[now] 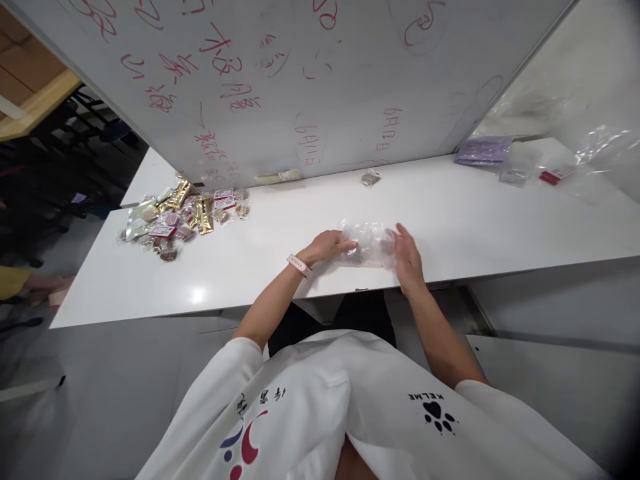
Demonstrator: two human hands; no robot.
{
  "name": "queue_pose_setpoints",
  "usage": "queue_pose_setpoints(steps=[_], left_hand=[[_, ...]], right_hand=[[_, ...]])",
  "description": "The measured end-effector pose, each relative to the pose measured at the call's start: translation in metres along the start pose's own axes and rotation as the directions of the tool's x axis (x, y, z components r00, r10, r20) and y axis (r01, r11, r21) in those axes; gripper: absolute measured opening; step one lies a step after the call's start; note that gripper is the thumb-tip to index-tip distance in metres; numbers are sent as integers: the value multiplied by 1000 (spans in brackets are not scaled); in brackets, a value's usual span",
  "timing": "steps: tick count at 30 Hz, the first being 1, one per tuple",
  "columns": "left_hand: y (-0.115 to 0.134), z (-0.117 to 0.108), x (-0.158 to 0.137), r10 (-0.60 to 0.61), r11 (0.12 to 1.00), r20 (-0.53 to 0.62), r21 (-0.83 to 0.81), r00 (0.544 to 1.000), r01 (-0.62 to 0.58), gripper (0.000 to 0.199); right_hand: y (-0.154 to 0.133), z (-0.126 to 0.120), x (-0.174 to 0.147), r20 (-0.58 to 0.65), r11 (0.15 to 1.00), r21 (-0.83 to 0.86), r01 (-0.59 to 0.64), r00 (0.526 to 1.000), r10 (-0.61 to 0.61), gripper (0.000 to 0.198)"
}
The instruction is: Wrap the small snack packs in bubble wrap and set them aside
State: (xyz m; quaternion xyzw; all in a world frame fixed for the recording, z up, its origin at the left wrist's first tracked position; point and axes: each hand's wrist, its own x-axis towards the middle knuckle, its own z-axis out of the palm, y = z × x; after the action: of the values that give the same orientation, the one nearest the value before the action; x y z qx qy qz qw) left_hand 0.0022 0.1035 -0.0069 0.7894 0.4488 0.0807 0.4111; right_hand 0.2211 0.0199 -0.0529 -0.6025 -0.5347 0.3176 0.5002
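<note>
A piece of clear bubble wrap (367, 245) lies on the white table in front of me, with something small and dark under or inside it that I cannot make out. My left hand (330, 247), with a pale pink wristband, grips its left end, thumb and fingers closed over the edge. At the right end my right hand (409, 260) holds the wrap, its upper fingers fairly straight and its thumb partly hidden. Farther back on the table, by the whiteboard, sits a small clear packet with brownish contents (371, 178).
On the left end of the table (280, 267) is a pile of small wrapped packets (170, 220), some gold. A whiteboard (350, 80) with red writing stands along the back. At right are a purple bubble pouch (483, 151) and clear plastic film (607, 150).
</note>
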Motion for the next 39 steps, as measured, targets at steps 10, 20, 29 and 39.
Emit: queue_pose_setpoints(steps=[10, 20, 29, 39], left_hand=[[4, 17, 8, -235, 955, -437, 62, 868, 290, 42], [14, 23, -11, -426, 589, -156, -795, 891, 143, 88], [-6, 33, -18, -428, 368, -163, -930, 889, 7, 75], [15, 35, -44, 26, 596, -240, -775, 970, -208, 81]], right_hand=[[-11, 44, -15, 399, 667, -583, 464, 879, -262, 63], [-3, 44, -2, 445, 832, -388, 396, 871, -207, 72], [-6, 27, -7, 482, 929, -216, 301, 860, -167, 60], [-22, 9, -19, 391, 798, 378, -470, 862, 322, 56]])
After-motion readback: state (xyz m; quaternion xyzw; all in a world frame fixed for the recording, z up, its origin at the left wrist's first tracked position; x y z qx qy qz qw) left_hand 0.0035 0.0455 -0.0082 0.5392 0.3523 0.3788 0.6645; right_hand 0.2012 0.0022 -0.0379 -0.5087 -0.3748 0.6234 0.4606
